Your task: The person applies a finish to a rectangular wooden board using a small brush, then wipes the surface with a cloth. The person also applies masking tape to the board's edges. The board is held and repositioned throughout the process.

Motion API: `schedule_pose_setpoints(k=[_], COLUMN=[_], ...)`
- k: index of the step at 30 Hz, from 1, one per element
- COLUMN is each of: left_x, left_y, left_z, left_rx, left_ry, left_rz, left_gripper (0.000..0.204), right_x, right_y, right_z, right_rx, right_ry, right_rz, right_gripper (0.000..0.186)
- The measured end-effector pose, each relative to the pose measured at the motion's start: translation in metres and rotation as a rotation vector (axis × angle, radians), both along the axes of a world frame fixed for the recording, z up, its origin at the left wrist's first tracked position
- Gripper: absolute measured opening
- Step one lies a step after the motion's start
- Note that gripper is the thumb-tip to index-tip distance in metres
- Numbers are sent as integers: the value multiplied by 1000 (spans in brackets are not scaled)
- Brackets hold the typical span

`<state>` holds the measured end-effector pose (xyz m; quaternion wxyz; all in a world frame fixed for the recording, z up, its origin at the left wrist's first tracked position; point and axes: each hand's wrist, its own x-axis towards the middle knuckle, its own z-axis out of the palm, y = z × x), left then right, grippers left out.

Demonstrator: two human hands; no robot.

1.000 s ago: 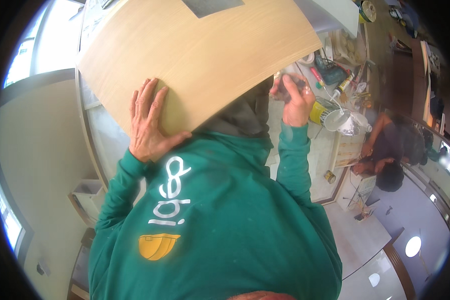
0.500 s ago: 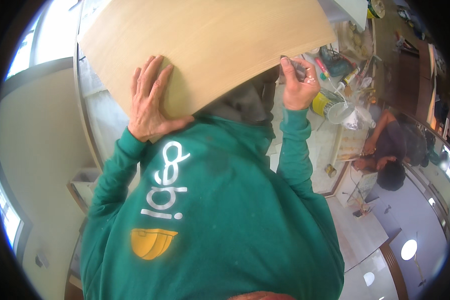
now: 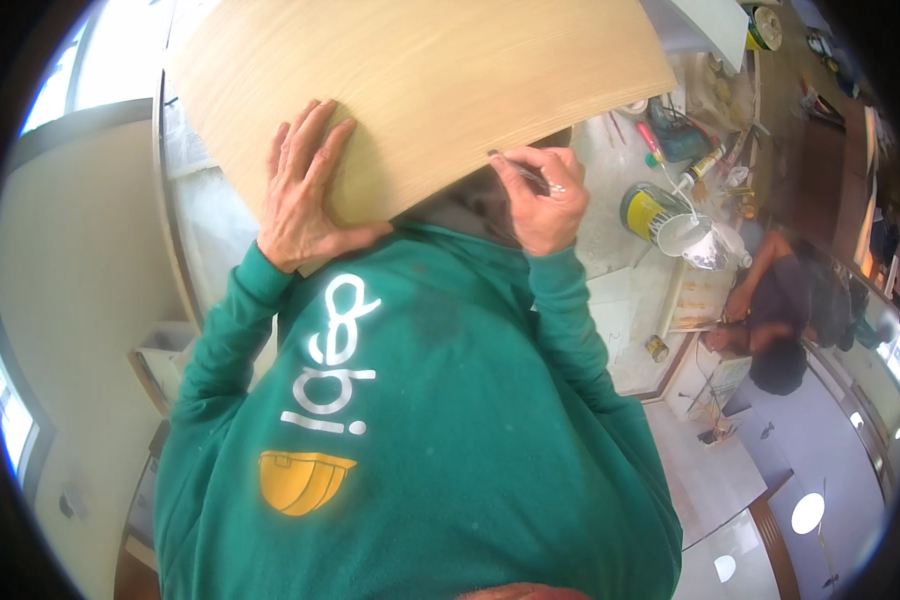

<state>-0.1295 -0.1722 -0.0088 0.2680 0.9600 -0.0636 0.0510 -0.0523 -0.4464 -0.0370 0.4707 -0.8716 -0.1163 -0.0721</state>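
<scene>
A large light wood-grain board (image 3: 420, 80) fills the top of the view, its near edge slanting toward my body in a green sweatshirt. My left hand (image 3: 310, 200) lies on the board with fingers spread, the thumb along the near edge. Right of it, my right hand (image 3: 542, 195) pinches a small thin metallic tool (image 3: 527, 173), its tip at the board's near edge; what kind of tool is unclear.
At the right lie a green power tool (image 3: 682, 137), a sealant tube (image 3: 703, 167), a yellow-labelled bucket (image 3: 645, 210), a white tub (image 3: 685, 240) and a small can (image 3: 656, 348). A person in dark clothes (image 3: 770, 300) bends at the far right.
My right hand moved up along the board's edge, then leftward and down along it. My left hand shifted slightly upward in the picture, still spread on the board.
</scene>
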Motion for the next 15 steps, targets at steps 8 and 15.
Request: schedule_pose_setpoints(k=[8, 15], left_x=[-44, -107], left_y=[32, 33], left_z=[5, -9], left_rx=[138, -71], left_ry=[88, -10], left_rz=[80, 458], left_gripper=[123, 113], right_x=[7, 10], right_y=[-53, 25], right_z=[36, 57], right_rx=[365, -99], right_ry=[346, 37], right_rz=[-16, 737], right_gripper=[13, 13])
